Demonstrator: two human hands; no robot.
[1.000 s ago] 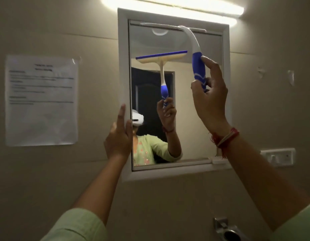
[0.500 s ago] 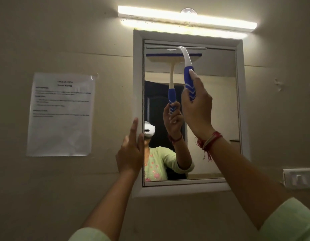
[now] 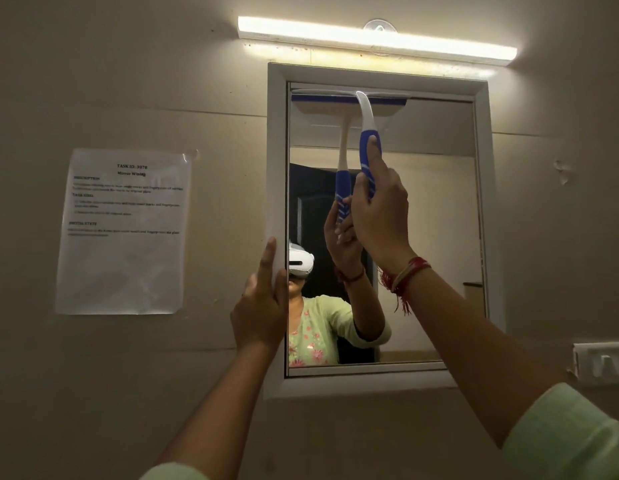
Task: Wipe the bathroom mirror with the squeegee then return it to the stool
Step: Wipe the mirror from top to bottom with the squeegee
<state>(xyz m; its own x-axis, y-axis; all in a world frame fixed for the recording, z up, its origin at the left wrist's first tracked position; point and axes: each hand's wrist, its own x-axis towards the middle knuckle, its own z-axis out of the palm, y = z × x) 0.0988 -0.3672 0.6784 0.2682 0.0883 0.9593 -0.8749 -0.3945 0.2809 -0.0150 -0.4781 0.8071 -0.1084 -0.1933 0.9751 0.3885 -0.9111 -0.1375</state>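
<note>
Since a second ago the squeegee (image 3: 368,133) has been raised: the blade, then tilted and clear of the top edge, is now level and pressed along the top of the mirror (image 3: 422,220), just under the upper frame (image 3: 377,76).

The right hand (image 3: 377,216) is clamped round the blue grip, index finger laid up the handle. The blade sits well above that hand, handle running down into the fist. The left hand (image 3: 261,306) is wrapped on the frame's left edge, fingers closed on it, thumb towards the glass; it appears to brace the frame.

Progress, as judged: a stroke is set up at the top, not yet drawn down. How much glass is already wiped cannot be told; no streaks or drops are visible. Left: the downward pull or pulls, then the return to the stool, which is not in view.

Room: below the right hand the glass is open down to the bottom frame. The blade covers the left and middle of the glass; a strip right of the hand is uncovered and would likely need a second pass. No travel is left above the blade. The left thumb sits at the glass edge, low and left of the right hand, and could be met late in a stroke. A light bar (image 3: 377,39) is mounted above the frame, a paper notice (image 3: 124,233) well left of the left hand, a switch plate (image 3: 601,363) low to the right.
</note>
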